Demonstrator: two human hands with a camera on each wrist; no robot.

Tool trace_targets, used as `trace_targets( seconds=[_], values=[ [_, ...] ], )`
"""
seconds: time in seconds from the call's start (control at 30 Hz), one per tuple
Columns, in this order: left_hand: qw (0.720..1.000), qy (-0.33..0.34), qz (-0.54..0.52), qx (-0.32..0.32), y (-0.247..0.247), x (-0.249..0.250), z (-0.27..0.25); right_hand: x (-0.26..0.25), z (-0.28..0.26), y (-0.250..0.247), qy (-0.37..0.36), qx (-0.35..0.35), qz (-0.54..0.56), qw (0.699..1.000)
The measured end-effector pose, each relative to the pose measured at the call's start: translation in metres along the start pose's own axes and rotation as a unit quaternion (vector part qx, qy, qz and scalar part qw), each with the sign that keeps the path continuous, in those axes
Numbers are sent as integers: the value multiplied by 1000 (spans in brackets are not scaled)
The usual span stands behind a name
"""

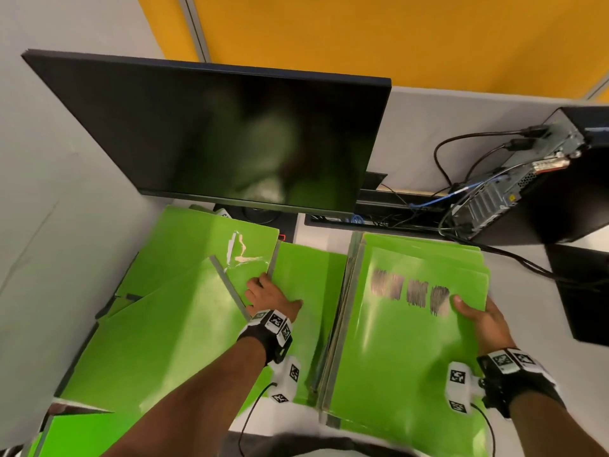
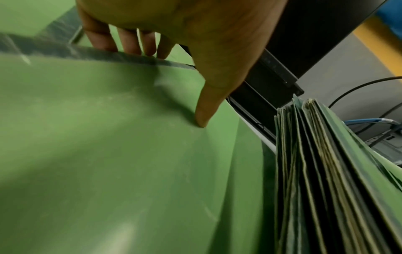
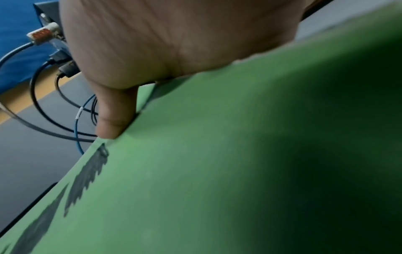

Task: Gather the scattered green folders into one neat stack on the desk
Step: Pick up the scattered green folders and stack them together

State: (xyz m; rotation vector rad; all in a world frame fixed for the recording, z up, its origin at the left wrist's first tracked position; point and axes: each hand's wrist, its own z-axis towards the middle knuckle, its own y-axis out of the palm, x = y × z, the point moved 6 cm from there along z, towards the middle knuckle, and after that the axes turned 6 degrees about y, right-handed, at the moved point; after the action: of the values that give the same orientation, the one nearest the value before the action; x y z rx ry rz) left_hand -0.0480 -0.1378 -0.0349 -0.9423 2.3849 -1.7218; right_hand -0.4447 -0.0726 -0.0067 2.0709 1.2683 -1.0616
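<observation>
A thick stack of green folders [image 1: 405,324] lies on the right of the desk, its top cover marked with black scribbles. My right hand [image 1: 474,310] grips its right edge, with the thumb [image 3: 113,123] on top and the fingers hidden underneath. The stack's layered edges [image 2: 322,171] show in the left wrist view. A single green folder [image 1: 306,291] lies in the middle. My left hand [image 1: 268,296] holds it, fingers [image 2: 130,46] hooked over its grey spine edge and thumb [image 2: 202,118] pressing on the cover. More green folders [image 1: 158,341] overlap at the left, one with torn tape [image 1: 211,249].
A dark monitor [image 1: 224,136] stands right behind the folders. A black computer tower [image 1: 543,179] with several cables [image 1: 461,159] sits at the back right, and a black flat object [image 1: 583,291] lies at the right edge. Another green folder [image 1: 75,433] hangs at the bottom left.
</observation>
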Motion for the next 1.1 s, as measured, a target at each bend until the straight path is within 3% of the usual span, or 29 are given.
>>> trace_targets(
  seconds=[0.07,0.13,0.23,0.3,0.4,0.47,0.53,0.6,0.83,0.97,1.03,1.1],
  values=[
    [997,19,-68,-41,2,3,2,-1,-5,2,2,-2,16,1000],
    [985,80,-125,-92,5,14,0,-2,-11,1,-2,9,16,1000],
    [974,177,-71,-120,14,27,-12,-4,-20,-1,-7,4,20,1000],
    [974,203,11,-96,24,28,-23,-3,-22,-4,-12,1,23,1000],
    [985,152,65,-41,36,21,-33,-3,-24,-9,-13,7,21,1000],
    [997,65,48,-3,34,13,-33,-3,-27,-12,-15,12,17,1000],
    [1000,24,-1,-3,34,10,-30,1,-24,-18,-14,19,8,1000],
    [999,25,-41,-27,36,10,-28,4,-21,-25,-23,26,9,999],
    [997,16,-68,21,14,7,-18,-9,-22,-17,-17,28,-1,999],
    [997,0,13,-74,15,9,-4,-6,-17,-15,-12,31,-16,999],
    [995,12,47,-84,17,11,-6,-5,-15,-14,-13,31,-19,999],
    [996,39,11,-85,22,16,-10,-4,-12,-14,-15,24,-21,999]
  ],
)
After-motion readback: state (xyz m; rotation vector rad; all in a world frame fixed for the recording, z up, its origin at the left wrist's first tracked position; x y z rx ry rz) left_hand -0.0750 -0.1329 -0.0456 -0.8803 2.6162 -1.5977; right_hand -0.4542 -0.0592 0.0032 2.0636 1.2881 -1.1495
